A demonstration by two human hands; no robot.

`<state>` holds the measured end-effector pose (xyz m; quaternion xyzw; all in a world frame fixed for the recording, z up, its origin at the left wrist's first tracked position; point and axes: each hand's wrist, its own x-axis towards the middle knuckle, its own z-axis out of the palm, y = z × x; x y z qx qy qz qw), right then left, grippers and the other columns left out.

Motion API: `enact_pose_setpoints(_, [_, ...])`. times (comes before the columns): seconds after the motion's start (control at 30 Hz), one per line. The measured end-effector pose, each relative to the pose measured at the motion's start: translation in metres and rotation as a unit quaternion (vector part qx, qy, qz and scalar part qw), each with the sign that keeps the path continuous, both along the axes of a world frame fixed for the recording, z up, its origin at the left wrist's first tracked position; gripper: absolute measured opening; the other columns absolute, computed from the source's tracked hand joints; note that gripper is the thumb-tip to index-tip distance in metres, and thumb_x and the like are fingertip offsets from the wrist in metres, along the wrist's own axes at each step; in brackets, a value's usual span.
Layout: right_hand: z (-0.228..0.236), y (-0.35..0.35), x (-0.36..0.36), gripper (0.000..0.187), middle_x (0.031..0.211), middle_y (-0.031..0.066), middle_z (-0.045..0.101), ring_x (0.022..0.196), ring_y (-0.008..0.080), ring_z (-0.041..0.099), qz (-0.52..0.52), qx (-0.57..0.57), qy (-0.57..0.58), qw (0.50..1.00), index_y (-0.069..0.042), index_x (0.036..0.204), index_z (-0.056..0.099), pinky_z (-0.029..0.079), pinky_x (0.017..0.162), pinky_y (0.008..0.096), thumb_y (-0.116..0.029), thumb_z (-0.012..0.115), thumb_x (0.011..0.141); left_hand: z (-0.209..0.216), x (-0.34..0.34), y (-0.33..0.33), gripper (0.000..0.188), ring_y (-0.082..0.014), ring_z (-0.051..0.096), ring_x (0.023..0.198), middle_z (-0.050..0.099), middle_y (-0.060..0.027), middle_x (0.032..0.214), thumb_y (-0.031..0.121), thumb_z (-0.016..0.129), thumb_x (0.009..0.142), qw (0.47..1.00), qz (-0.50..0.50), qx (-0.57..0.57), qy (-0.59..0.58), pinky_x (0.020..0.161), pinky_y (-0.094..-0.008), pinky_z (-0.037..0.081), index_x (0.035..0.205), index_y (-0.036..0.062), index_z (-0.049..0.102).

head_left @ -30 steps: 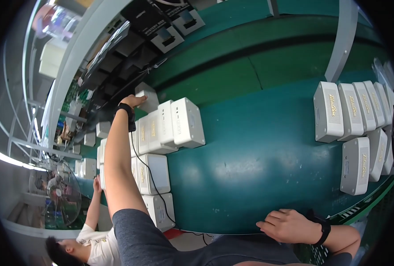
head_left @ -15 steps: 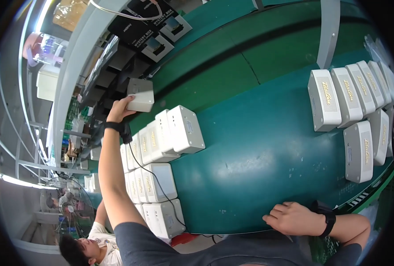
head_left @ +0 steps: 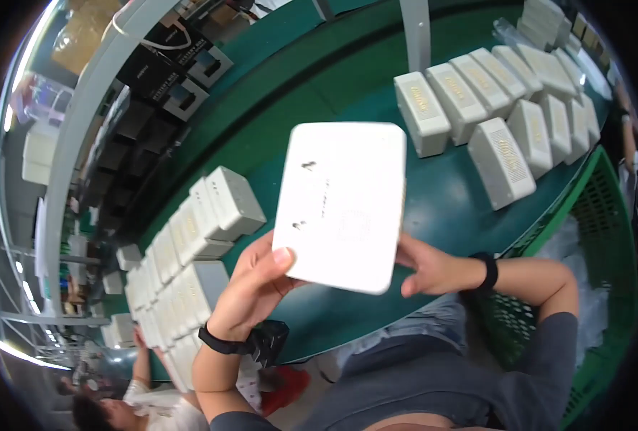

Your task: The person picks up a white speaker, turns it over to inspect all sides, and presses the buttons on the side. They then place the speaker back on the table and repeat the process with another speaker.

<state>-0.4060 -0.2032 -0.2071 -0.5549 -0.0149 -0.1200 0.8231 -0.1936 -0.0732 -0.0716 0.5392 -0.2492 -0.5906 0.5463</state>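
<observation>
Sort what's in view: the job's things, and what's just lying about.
Seemingly part of the job:
White rounded-corner box, gripped by the left hand; right hand at its edge, contact unclear
White boxes in rows at left
White gold-marked boxes at right

Apparently just lying about:
Black cardboard boxes with printed pictures
Green perforated plastic crate

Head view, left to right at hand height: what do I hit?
Rows of white boxes → left hand → held white box → right hand → black band on the right wrist → green crate.
</observation>
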Motion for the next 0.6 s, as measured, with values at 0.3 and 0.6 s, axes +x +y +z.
enact_pose_setpoints(0.3, [0.025, 0.010, -0.017, 0.093, 0.139, 0.0135, 0.038, 0.129, 0.0195, 0.037, -0.014, 0.027, 0.074, 0.997, 0.000, 0.143, 0.018, 0.034, 0.105, 0.0354, -0.020, 0.079, 0.075, -0.054, -0.068, 0.036, 0.085, -0.0207, 0.050, 0.117, 0.050, -0.0139, 0.125, 0.035, 0.067, 0.085, 0.965, 0.028, -0.089, -0.246, 0.098, -0.0306, 0.039, 0.144, -0.0004, 0.018])
enact_pose_setpoints(0.6, [0.014, -0.004, -0.016, 0.074, 0.131, 0.0105, 0.048, 0.118, 0.0156, 0.048, 0.079, -0.066, 0.140, 0.985, 0.001, 0.137, 0.034, 0.040, 0.100, 0.0312, -0.016, 0.075, 0.078, -0.090, -0.040, 0.068, 0.086, -0.0177, 0.051, 0.115, 0.050, -0.0124, 0.126, 0.046, 0.061, 0.088, 0.959, 0.176, -0.144, -0.169, 0.098, -0.0288, 0.038, 0.146, 0.0022, 0.017])
